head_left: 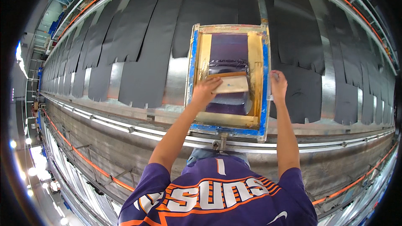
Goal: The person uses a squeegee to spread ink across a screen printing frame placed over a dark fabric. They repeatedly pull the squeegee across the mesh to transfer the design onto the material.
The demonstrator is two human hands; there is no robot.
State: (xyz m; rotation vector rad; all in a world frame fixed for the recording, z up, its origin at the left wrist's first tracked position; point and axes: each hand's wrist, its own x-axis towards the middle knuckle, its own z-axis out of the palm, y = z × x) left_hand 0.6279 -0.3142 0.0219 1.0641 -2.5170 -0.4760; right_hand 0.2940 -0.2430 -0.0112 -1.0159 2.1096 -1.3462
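A screen printing frame (193, 65) edged with blue tape lies across the long table in front of me. Its mesh has a dark purple window, with thick dark ink (228, 63) pooled in a band across the middle. My left hand (205, 91) is closed on the left end of a squeegee (231, 84) with a pale, flat handle, which rests crosswise on the mesh below the ink band. Just outside the frame's right edge is my right hand (279, 85), fingers curled. Whether it touches the frame or holds anything small is hidden.
Sheets of dark fabric (144, 79) lie in overlapping rows on the table, left and right of the frame. A metal rail (176, 139) runs along the near edge, with a bracket (223, 141) at the frame's near end. Orange tubes (90, 157) run lengthwise beyond the table.
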